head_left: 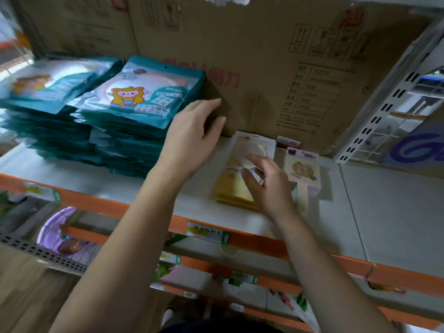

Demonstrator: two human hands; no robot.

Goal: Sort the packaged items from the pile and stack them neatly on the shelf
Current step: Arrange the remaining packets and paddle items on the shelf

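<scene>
Price tags [208,233] ran along the orange lip of the shelf [374,203] nearest me, around 6 o'clock. Just past that, the right hand [269,186] was over the yellow packets [231,191], fingers loose and spread, gripping nothing I could make out. Too blurry to tell if it touched them. Pink packs [303,173] stood just beside, at its 3 o'clock. The left hand [192,143] was flat and relaxed too, empty, near the right edge of the teal pouches [134,99], which sat in two untidy piles out at 10 o'clock. Those pouches looked light, floppy and slick, so I'd guess squaring them up by the edges beats pinching the middle. A cardboard box [264,68] at 12 o'clock walled off the back, so probably no room to push anything deeper.
</scene>
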